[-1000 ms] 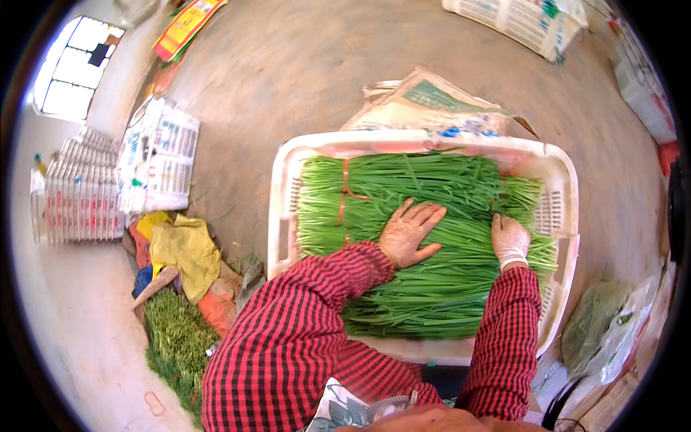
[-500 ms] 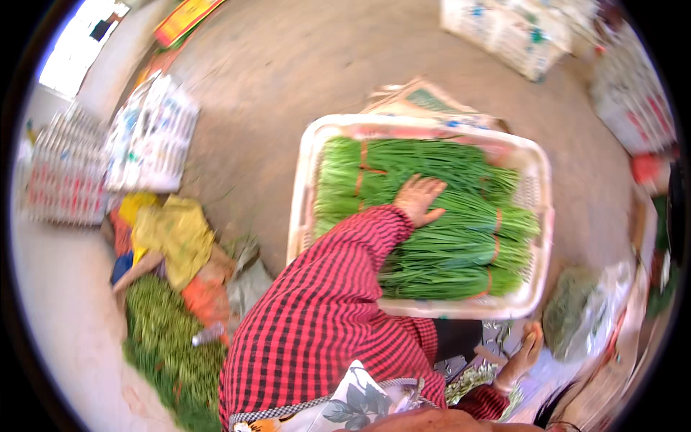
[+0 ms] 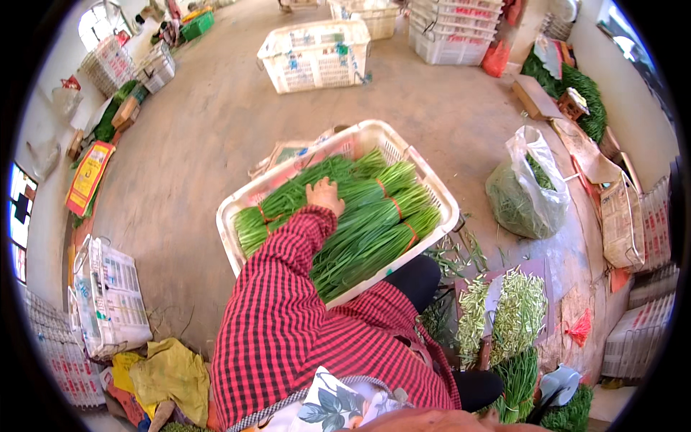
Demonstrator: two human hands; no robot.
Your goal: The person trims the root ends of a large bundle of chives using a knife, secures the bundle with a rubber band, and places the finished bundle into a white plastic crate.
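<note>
Standing well left of the crate (image 3: 432,177) is a white basket (image 3: 115,295), with a yellow cloth (image 3: 176,381) heaped on the basket's near side. The crate itself sits at a slant, and bundles (image 3: 349,230) of long green stalks lie inside it, side by side; orange bands (image 3: 399,209) circle some at the crate's left end, others toward its right end. Inside the crate, near its middle, the left hand (image 3: 325,196) rests palm down on the bundles, its grip apart, fingers slightly bent, clamped on nothing that shows. The right hand is out of view, so I cannot tell its grip. The step in hand seems to be settling the bundles level in the crate under the left palm. The next move, as I judge it, calls for light, flat pressure so the stalks do not bruise, and for the right hand to tuck in the ends by the crate's right wall. Right of the crate and nearer the body, pale trimmings (image 3: 522,295) lie on a board (image 3: 545,270); farther right, apart from the crate, stands a clear bag (image 3: 529,194) of greens.
</note>
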